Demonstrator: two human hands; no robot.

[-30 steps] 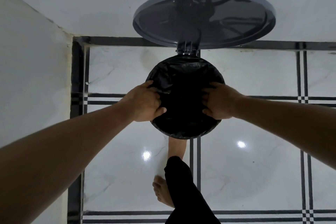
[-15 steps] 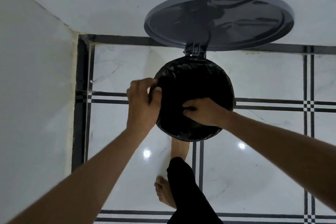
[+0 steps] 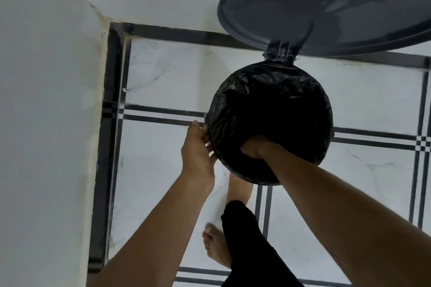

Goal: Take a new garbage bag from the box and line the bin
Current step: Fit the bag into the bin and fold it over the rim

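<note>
A round pedal bin stands on the floor with its grey lid swung up and open. A black garbage bag lines the bin, its edge folded over the rim. My left hand grips the bag at the bin's left rim from outside. My right hand reaches down inside the bag at the near side; its fingers are hidden in the dark plastic. The garbage bag box is not in view.
A white wall closes the left side, another runs behind the bin. The floor is glossy white tile with black stripes. The person's bare feet and a black trouser leg are just in front of the bin.
The view has moved closer and left. My right hand went from the bin's right rim down into the bag. My left hand turned and shifted outside the left rim.
</note>
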